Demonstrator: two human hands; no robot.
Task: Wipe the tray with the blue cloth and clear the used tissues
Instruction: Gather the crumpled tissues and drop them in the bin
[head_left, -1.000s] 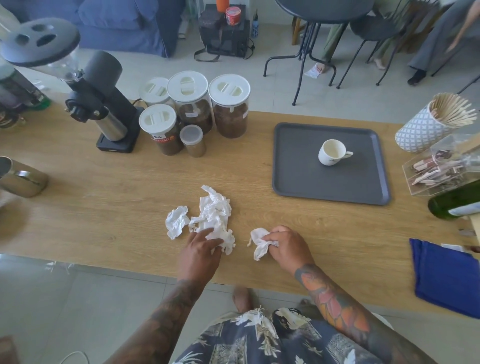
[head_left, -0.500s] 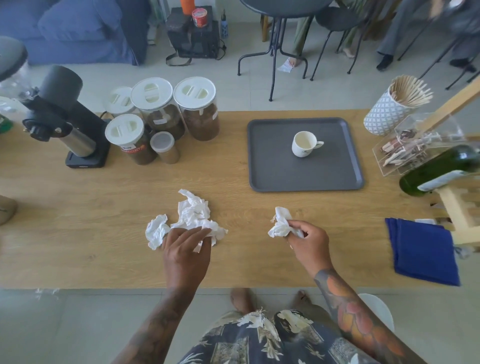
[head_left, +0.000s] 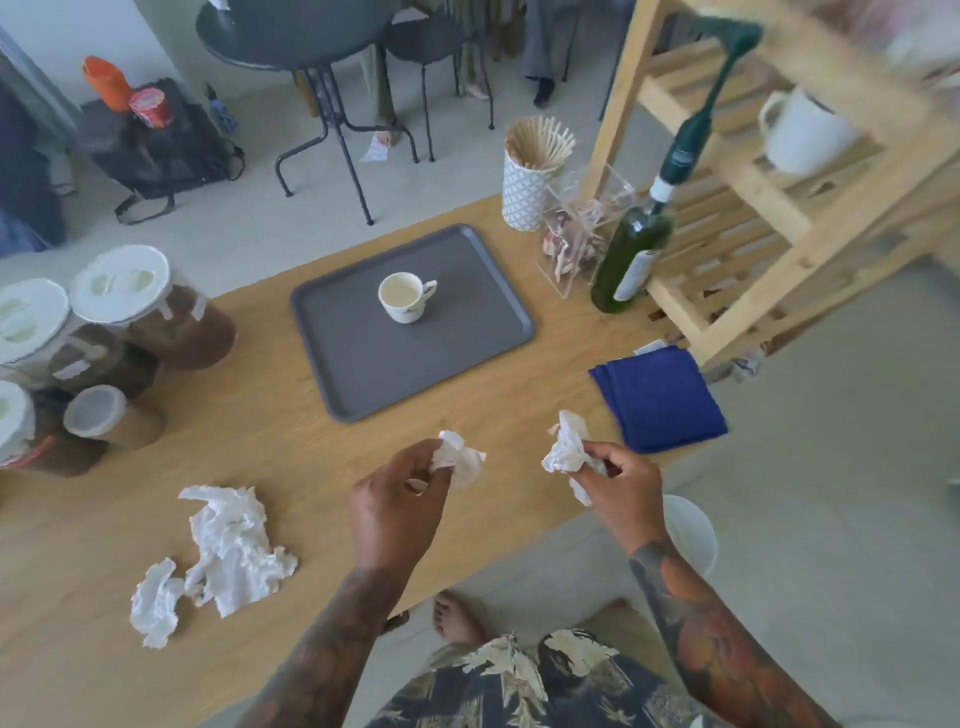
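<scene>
Two crumpled white tissues (head_left: 460, 457) were pinched, one in each hand; the folded blue cloth (head_left: 658, 399) lay just beyond my right hand (head_left: 618, 480), nearer it than my left hand (head_left: 397, 501).

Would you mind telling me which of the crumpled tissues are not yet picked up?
The two at the table's left: the large tissue and the small wad beside it. The other two are pinched in the left hand and right hand.

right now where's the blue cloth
In the head view the blue cloth lies folded on the wooden table near its right edge, just right of the grey tray and beyond the right hand.
</scene>
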